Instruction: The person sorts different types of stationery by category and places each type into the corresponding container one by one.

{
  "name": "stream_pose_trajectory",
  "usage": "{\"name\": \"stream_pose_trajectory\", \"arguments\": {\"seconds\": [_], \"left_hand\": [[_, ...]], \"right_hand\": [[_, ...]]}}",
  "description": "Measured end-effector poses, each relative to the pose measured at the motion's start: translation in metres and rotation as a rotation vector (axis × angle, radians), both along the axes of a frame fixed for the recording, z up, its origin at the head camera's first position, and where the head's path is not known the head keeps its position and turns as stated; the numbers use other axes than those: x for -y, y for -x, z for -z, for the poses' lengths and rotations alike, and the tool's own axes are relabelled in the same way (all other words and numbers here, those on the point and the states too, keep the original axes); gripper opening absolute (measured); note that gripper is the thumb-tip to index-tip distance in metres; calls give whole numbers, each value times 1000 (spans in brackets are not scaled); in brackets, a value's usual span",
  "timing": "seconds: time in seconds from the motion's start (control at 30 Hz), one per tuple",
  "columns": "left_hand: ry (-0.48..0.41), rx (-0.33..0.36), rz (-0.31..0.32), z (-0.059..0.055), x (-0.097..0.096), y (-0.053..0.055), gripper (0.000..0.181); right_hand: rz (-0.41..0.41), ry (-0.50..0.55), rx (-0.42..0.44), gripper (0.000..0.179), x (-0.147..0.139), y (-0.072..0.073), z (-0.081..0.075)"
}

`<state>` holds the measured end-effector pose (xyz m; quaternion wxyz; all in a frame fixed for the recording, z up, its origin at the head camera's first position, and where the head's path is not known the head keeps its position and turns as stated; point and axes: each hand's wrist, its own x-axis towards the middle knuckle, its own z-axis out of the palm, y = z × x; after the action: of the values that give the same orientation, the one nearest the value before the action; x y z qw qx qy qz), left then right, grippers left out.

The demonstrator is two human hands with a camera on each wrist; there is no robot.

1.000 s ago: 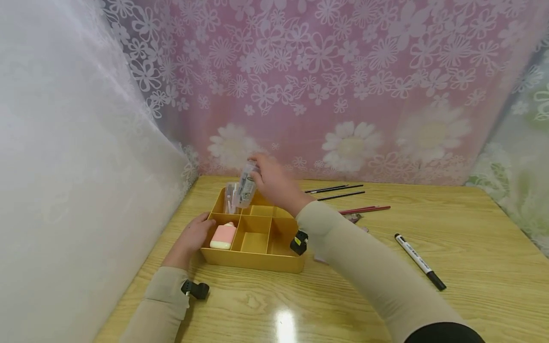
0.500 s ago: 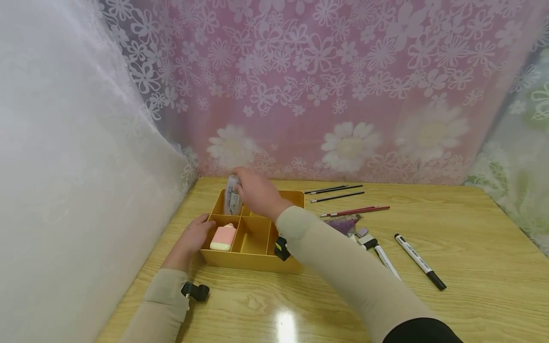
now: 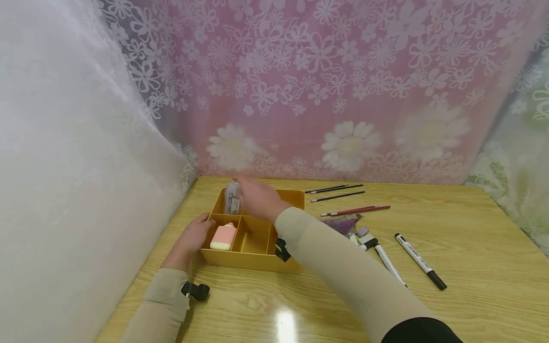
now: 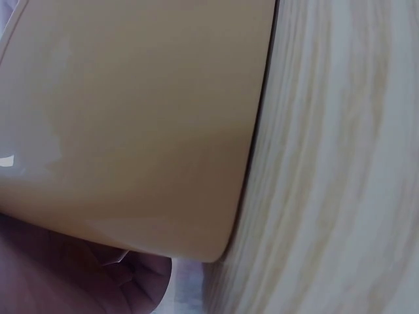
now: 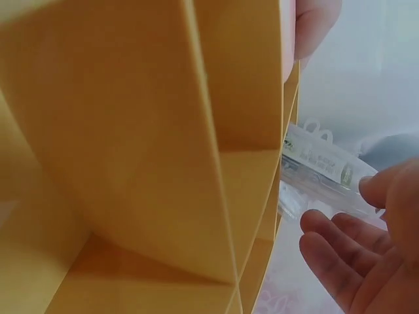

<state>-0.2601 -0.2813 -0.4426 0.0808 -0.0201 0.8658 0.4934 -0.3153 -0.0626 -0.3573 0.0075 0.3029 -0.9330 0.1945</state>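
Note:
My left hand grips the left wall of a yellow divided organizer box; in the left wrist view its curled fingers show beyond the box's smooth outer side. A clear plastic case with printing stands upright in the back-left compartment. At its top is my right hand, with the thumb on the case in the right wrist view and other fingers extended below it. Another clear item shows beside the case. A pink and cream bottle lies in the front-left compartment.
Right of the box are black pencils, red pencils, a purple packet, a small lilac block and several white markers, one farther right. A white curtain hangs along the left, a pink floral one behind.
My right hand has carried the clear case left and down from above the box into the back-left compartment. Its arm has uncovered the packet and markers. The left hand has stayed put.

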Motion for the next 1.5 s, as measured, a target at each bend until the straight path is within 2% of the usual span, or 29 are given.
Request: {"name": "stream_pose_trajectory", "arguments": {"seconds": [0.13,0.3,0.53,0.77,0.87,1.07,1.23,1.37,1.5], "left_hand": [[1,1,-2,0,0,0,52],[-3,4,-9,0,0,1,52],[-18,12,-17,-1,0,0,52],[-12,22,-27,-1,-1,0,53],[1,23,-25,-2,-2,2,54],[14,18,-11,-2,-2,5,54],[27,4,2,-2,-1,6,53],[16,1,1,-1,0,6,53],[12,8,-6,2,2,4,53]], "right_hand": [[28,-10,33,61,-4,2,-1],[23,1,73,65,-8,5,-3],[10,-10,45,69,-11,8,-1],[-10,-6,61,71,-24,11,-3],[-7,-6,78,68,-37,14,-5],[36,-79,51,54,-75,18,-18],[58,-88,69,55,-108,18,-26],[59,-68,42,52,-133,11,-27],[54,-79,7,49,-153,-2,-20]]}}
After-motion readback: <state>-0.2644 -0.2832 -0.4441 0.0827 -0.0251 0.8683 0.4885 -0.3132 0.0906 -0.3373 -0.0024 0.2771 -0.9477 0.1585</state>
